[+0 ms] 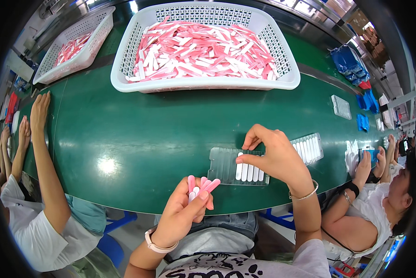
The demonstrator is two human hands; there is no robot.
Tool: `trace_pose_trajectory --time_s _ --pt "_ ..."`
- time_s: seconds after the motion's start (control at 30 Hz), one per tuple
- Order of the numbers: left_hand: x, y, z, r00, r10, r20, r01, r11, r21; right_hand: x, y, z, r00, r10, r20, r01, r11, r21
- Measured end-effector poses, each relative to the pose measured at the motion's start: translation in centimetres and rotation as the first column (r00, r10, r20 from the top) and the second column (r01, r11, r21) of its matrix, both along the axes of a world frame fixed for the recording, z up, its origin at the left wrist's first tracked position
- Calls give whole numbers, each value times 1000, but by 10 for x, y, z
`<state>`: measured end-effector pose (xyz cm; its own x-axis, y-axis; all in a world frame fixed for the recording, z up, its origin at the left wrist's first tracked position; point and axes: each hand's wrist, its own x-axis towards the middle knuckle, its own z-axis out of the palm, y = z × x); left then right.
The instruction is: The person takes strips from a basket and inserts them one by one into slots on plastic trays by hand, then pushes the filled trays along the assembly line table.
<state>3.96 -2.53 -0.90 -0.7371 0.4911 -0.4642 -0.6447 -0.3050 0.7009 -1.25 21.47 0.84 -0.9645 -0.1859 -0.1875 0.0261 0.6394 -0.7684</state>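
Smooth, round-ended pink and white sticks [212, 186] are clamped in your left hand [184, 209]; your right hand [281, 155] curves over white sticks [250, 174] in a ribbed, transparent plastic tray [219, 160], its grip impossible to tell. The green, shiny worktop [124, 129] carries a perforated white basket [208, 84]; co-workers [363, 224] sit on both sides.

Sticks [212, 186] in left grip [185, 211], right grip [280, 154] over tray [221, 162]
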Motion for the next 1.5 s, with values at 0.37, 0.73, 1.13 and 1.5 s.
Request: trace_pose_trajectory --time_s 0.37,0.73,1.13,1.5 --pt "1 2 -1 996 -91 -17 92 994 60 22 -16 -9 801 275 -532 -447 866 -225" --pt "5 11 -3 979 76 -188 -101 987 -128 -8 11 0 898 380 -223 -375 925 67" --pt "0 10 7 985 17 -169 -48 982 -181 -32 -8 7 968 250 34 -252 964 81" --pt "3 0 -6 976 90 -199 -101 994 -44 9 -23 9 731 441 -520 -507 862 18"
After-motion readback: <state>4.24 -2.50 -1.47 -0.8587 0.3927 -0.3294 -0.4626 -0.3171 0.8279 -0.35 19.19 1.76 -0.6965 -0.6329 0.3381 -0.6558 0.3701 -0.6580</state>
